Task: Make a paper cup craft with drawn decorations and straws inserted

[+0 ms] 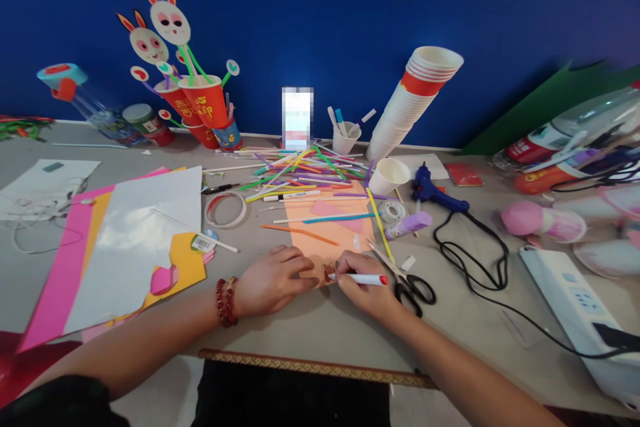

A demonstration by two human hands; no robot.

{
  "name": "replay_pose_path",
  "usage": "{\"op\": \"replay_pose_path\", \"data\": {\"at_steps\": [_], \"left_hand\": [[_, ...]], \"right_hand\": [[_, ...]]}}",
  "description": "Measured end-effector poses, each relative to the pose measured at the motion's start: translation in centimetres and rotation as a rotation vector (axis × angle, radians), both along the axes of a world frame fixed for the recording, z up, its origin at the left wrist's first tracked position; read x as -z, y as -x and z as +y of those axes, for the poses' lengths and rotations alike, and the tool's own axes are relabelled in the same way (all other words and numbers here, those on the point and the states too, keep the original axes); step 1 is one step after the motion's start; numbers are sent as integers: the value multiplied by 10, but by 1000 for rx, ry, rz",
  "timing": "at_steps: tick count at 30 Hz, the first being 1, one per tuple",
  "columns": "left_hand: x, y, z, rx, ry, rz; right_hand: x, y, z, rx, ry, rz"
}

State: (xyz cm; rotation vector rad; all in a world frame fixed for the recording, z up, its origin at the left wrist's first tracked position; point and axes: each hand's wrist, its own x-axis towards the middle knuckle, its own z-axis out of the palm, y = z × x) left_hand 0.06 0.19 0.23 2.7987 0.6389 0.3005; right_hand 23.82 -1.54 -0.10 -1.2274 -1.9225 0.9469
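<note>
My right hand (363, 283) pinches a white marker with a red end (367, 279), its tip down on a sheet of orange paper (313, 247). Dark red lines of a small drawing (329, 271) show under the tip. My left hand (277, 278) lies flat with fingers stretched over the lower left edge of the paper, holding nothing. Black-handled scissors (407, 283) rest beside my right hand. Above the hands, an orange stick (300, 233) and a blue strip (340, 218) lie across the paper.
Many coloured pipe cleaners (300, 170) are heaped behind the paper. Paper sheets (135, 233) lie left. A blue glue gun (435, 190) with its black cord, a power strip (575, 300), a tall cup stack (410, 103) and rabbit-faced red cups (203, 100) stand around.
</note>
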Motion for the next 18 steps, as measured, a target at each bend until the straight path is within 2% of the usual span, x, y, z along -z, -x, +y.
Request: {"op": "replay_pose_path", "data": {"at_steps": [18], "left_hand": [[0,-1,0,5,4,-6]], "right_hand": [[0,-1,0,-3,-2,7]]}}
